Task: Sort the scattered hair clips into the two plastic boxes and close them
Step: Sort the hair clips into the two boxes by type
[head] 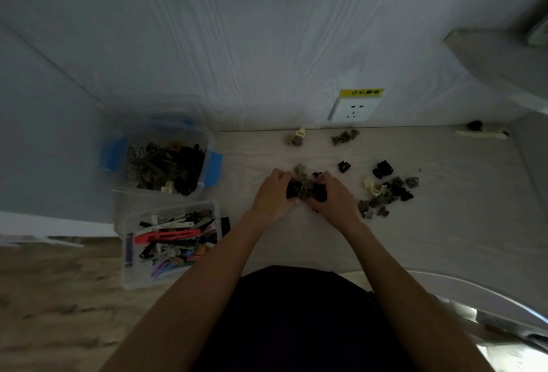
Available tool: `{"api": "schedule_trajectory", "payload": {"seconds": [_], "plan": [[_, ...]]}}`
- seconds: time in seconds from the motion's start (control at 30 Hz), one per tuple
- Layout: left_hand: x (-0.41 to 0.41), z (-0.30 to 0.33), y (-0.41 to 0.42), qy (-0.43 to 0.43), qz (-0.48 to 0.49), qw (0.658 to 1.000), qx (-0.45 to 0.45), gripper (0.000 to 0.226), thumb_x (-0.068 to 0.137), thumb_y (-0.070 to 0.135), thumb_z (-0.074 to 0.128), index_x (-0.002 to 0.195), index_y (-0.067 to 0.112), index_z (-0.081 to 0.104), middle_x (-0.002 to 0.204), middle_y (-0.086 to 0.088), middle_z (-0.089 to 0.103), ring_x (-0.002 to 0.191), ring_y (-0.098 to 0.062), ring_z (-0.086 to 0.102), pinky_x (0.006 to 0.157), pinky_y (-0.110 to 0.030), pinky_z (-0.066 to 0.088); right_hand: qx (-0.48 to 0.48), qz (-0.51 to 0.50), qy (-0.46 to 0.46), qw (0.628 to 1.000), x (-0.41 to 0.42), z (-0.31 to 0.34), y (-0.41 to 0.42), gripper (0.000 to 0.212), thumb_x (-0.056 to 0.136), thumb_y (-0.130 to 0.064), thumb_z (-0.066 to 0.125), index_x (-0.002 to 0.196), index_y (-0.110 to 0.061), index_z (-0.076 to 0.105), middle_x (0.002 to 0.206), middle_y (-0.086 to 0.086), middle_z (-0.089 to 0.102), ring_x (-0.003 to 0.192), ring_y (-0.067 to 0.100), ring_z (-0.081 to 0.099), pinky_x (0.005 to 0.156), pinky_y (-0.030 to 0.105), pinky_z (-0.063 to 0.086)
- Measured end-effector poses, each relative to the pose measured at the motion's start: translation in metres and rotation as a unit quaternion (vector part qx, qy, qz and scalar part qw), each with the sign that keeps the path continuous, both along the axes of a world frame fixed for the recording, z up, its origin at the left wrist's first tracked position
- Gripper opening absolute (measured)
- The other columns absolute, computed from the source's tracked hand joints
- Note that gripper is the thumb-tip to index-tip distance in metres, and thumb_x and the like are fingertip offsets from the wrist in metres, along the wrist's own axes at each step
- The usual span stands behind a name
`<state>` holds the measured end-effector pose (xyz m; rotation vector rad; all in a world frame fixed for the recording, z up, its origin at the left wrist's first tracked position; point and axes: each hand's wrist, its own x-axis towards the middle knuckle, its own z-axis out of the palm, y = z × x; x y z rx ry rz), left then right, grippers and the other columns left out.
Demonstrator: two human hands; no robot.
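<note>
Two bare arms come up from the bottom of the frame, with no sleeves, watch or rings to see. The left hand [274, 193] and right hand [333, 196] are bare too. At bottom middle is dark clothing [296, 321], almost black.

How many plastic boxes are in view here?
2. The far box with blue latches holds dark claw clips; the near box in front of it holds flat colourful clips. Both are open.
</note>
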<state>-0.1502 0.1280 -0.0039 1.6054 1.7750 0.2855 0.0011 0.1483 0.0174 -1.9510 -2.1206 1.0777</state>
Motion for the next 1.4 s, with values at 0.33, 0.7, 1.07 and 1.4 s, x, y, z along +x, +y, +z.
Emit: {"api": "schedule_trajectory", "payload": {"seconds": [0.33, 0.7, 1.07, 1.4], "plan": [[-0.003, 0.005, -0.002, -0.062, 0.035, 0.997, 0.002, 0.045, 0.082, 0.025, 0.066, 0.124, 0.02, 0.052, 0.119, -0.009, 0.055, 0.108, -0.022, 0.053, 0.084, -0.023, 0.035, -0.036, -0.022, 0.083, 0.996, -0.005, -0.001, 0.001, 0.046, 0.073, -0.017, 0.072, 0.116, -0.017, 0.056, 0.109, 0.016, 0.056, 0.1, 0.03, 0.055, 0.081, 0.032, 0.043], [-0.015, 0.033, -0.009, -0.247, 0.091, 0.965, 0.015, 0.037, 0.084, 0.007, 0.064, 0.119, 0.016, 0.055, 0.122, -0.002, 0.057, 0.11, -0.014, 0.055, 0.089, -0.016, 0.044, -0.029, -0.084, 0.276, 0.957, -0.009, 0.025, -0.006, 0.035, 0.075, -0.007, 0.072, 0.101, -0.026, 0.059, 0.103, -0.012, 0.059, 0.101, 0.019, 0.058, 0.088, 0.04, 0.053], [-0.138, 0.108, -0.063, -0.233, 0.273, 0.91, 0.208, 0.028, 0.087, 0.008, 0.061, 0.104, 0.029, 0.055, 0.101, 0.011, 0.061, 0.089, 0.003, 0.061, 0.08, -0.015, 0.05, -0.103, 0.102, 0.401, 0.904, -0.147, 0.09, 0.012, 0.033, 0.075, -0.006, 0.073, 0.102, -0.02, 0.06, 0.102, -0.006, 0.059, 0.099, 0.023, 0.062, 0.088, 0.042, 0.054], [-0.171, 0.087, -0.084, 0.065, 0.159, 0.976, 0.134, 0.042, 0.085, 0.031, 0.063, 0.125, 0.025, 0.052, 0.129, 0.003, 0.054, 0.107, -0.016, 0.057, 0.085, -0.03, 0.047, 0.127, 0.363, 0.087, 0.919, -0.229, 0.078, 0.042, 0.057, 0.079, -0.015, 0.065, 0.131, -0.022, 0.046, 0.117, 0.014, 0.05, 0.106, 0.029, 0.051, 0.082, 0.033, 0.042]]}}
